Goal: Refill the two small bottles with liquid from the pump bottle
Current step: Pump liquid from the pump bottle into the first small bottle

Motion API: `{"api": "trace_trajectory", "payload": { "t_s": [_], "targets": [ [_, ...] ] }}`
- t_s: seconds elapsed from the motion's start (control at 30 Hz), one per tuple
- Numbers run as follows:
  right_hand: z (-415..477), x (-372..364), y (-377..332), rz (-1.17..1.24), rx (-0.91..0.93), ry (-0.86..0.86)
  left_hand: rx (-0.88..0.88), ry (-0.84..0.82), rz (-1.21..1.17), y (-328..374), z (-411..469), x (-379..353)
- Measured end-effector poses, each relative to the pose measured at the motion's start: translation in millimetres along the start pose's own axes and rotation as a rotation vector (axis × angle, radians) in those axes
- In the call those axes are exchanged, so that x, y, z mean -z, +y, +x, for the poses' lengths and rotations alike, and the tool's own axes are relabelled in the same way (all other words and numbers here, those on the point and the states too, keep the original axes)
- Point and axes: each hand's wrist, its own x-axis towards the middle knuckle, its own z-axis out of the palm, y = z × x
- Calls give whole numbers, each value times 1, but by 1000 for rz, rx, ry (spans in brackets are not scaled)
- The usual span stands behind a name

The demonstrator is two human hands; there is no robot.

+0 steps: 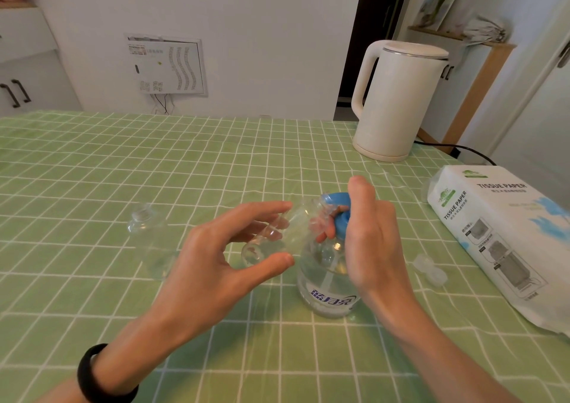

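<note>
Clear bottle (268,239) in left grip (212,257), right grip (370,233) curled over pump (334,200)

Upright pump bottle (327,282), first small bottle (271,233) aslant at its spout, second small bottle (151,239) apart

Open at the left and near edge, crowded at the right.
Blocked on the right by the tissue pack (493,239) and, farther back, the kettle (398,100); narrowed between pack and pump bottle (327,282) by clear caps (430,270); interrupted at the left only by 1 small clear bottle (148,239) on the tablecloth (92,162).
</note>
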Motion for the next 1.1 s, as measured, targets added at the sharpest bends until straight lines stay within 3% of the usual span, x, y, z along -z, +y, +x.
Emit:
{"api": "trace_trajectory", "payload": {
  "t_s": [1.1],
  "targets": [
    [0,2,0,-14,5,-22,-13,-6,14,-2,-1,-1]
  ]
}}
